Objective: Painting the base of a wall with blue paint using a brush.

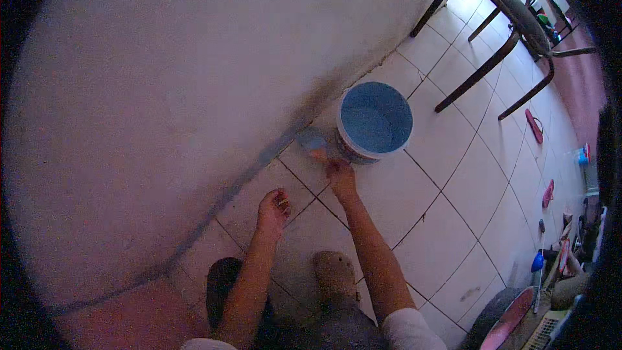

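My right hand [340, 175] is closed on a paintbrush [318, 153] with an orange part and a blurred blue head, held low at the foot of the white wall [162, 91]. Just right of the brush stands a white-rimmed bucket [374, 116] of light blue liquid, perhaps paint. A blue-grey band [230, 191] runs along the bottom of the wall. My left hand [275, 210] hangs over the tiles below and left of the brush, fingers curled; what they hold, if anything, is unclear.
A dark metal chair [508, 6] stands at upper right on the tiled floor [457, 214]. Pink slippers [534, 126] lie to the right. Assorted items, including a round pan-like object [508, 317] and a pale crate [547, 330], crowd the lower right. My feet are below my hands.
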Demonstrator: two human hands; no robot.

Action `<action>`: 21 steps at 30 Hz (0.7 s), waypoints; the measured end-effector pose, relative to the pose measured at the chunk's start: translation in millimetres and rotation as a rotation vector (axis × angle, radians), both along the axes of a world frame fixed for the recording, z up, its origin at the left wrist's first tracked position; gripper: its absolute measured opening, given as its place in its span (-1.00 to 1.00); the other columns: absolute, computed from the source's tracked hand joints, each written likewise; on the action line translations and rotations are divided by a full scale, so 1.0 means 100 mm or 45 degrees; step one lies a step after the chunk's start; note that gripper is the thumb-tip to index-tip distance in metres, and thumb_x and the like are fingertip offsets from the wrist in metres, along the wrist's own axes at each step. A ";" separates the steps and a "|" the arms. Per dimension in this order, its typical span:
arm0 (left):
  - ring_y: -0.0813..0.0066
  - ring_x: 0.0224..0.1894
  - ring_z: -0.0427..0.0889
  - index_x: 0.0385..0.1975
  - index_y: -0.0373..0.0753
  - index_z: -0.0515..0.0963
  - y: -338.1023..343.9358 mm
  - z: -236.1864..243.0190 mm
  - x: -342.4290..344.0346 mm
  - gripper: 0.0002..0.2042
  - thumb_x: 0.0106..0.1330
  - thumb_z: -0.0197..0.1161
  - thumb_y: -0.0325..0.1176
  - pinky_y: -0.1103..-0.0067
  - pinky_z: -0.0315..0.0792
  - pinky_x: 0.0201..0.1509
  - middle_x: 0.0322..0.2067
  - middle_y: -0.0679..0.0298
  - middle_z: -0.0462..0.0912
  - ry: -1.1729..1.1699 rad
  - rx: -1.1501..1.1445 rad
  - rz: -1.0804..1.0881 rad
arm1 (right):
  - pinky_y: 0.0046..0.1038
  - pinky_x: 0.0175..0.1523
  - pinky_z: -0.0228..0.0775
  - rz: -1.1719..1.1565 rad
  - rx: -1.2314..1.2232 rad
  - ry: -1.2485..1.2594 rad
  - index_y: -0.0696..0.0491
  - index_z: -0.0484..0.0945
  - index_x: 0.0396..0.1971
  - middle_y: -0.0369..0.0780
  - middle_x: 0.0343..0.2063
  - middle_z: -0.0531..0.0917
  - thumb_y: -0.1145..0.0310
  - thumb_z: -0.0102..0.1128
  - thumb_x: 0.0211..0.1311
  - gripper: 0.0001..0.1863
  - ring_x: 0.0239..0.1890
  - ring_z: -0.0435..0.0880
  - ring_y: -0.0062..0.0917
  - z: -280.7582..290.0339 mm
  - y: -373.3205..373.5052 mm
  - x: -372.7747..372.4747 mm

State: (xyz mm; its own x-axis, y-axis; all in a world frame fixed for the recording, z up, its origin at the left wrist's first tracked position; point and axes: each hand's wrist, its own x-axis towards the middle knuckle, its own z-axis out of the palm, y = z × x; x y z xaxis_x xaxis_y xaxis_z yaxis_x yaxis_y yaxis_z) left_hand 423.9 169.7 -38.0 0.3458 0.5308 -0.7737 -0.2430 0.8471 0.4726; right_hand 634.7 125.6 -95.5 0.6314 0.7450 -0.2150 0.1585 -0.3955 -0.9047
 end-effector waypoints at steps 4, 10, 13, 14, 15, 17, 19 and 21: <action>0.53 -0.49 0.46 -0.33 -0.13 0.49 -0.05 0.07 -0.04 -0.81 0.20 0.05 -0.19 0.60 0.32 -0.43 -0.47 0.41 0.52 0.055 0.071 0.041 | -0.08 -0.24 0.31 0.136 0.123 -0.340 0.18 0.49 -0.51 0.05 -0.43 0.54 0.21 -0.08 0.19 -0.68 -0.36 0.49 0.01 0.10 0.37 -0.14; 0.53 -0.48 0.47 -0.35 -0.13 0.49 -0.05 -0.02 -0.15 -0.83 0.20 0.04 -0.22 0.60 0.33 -0.44 -0.48 0.41 0.52 -0.068 0.025 0.060 | -0.56 -0.53 0.21 0.193 0.122 0.526 0.07 0.53 -0.47 -0.31 -0.64 0.49 0.22 0.11 0.15 -0.79 -0.62 0.42 -0.59 0.22 0.18 -0.06; 0.53 -0.47 0.48 -0.35 -0.13 0.49 -0.02 -0.02 -0.22 -0.83 0.20 0.04 -0.23 0.60 0.34 -0.43 -0.48 0.40 0.52 -0.004 -0.012 0.095 | -0.71 -0.58 0.07 -0.107 0.421 0.757 0.04 0.53 -0.45 -0.41 -0.64 0.44 0.26 0.17 0.12 -0.84 -0.65 0.30 -0.79 0.39 -0.13 -0.25; 0.53 -0.47 0.48 -0.35 -0.13 0.49 0.00 0.02 -0.22 -0.84 0.20 0.04 -0.23 0.60 0.35 -0.42 -0.48 0.40 0.53 0.033 -0.031 0.130 | -0.71 -0.58 0.07 -0.105 0.414 0.761 0.04 0.53 -0.45 -0.41 -0.64 0.44 0.26 0.17 0.12 -0.84 -0.65 0.30 -0.79 0.32 -0.21 -0.22; 0.53 -0.47 0.48 -0.35 -0.13 0.49 0.02 0.05 -0.24 -0.84 0.20 0.04 -0.23 0.60 0.35 -0.42 -0.48 0.40 0.53 0.037 -0.033 0.130 | -0.68 -0.58 0.08 -0.104 0.285 0.645 0.05 0.53 -0.45 -0.40 -0.66 0.44 0.27 0.18 0.11 -0.84 -0.66 0.31 -0.76 0.29 -0.28 -0.16; 0.53 -0.46 0.49 -0.36 -0.13 0.50 0.07 0.09 -0.31 -0.84 0.19 0.06 -0.23 0.59 0.34 -0.42 -0.48 0.41 0.53 0.080 0.081 0.055 | -0.66 -0.58 0.10 -0.101 0.156 0.535 0.05 0.54 -0.46 -0.39 -0.67 0.44 0.28 0.19 0.10 -0.85 -0.67 0.31 -0.74 0.19 -0.36 -0.12; 0.53 -0.46 0.49 -0.35 -0.12 0.51 0.12 0.06 -0.38 -0.83 0.19 0.06 -0.22 0.57 0.34 -0.41 -0.47 0.41 0.53 0.103 0.050 0.092 | -0.62 -0.56 0.13 -0.105 0.119 0.462 0.08 0.55 -0.50 -0.38 -0.69 0.44 0.32 0.17 0.11 -0.86 -0.66 0.33 -0.70 0.19 -0.37 -0.13; 0.53 -0.45 0.48 -0.35 -0.12 0.51 0.13 0.09 -0.40 -0.83 0.19 0.07 -0.21 0.56 0.34 -0.40 -0.47 0.41 0.53 0.122 0.017 0.128 | -0.53 -0.49 0.22 0.005 0.148 0.302 0.13 0.55 -0.47 -0.28 -0.66 0.50 0.35 0.14 0.09 -0.86 -0.61 0.41 -0.59 0.12 -0.34 -0.12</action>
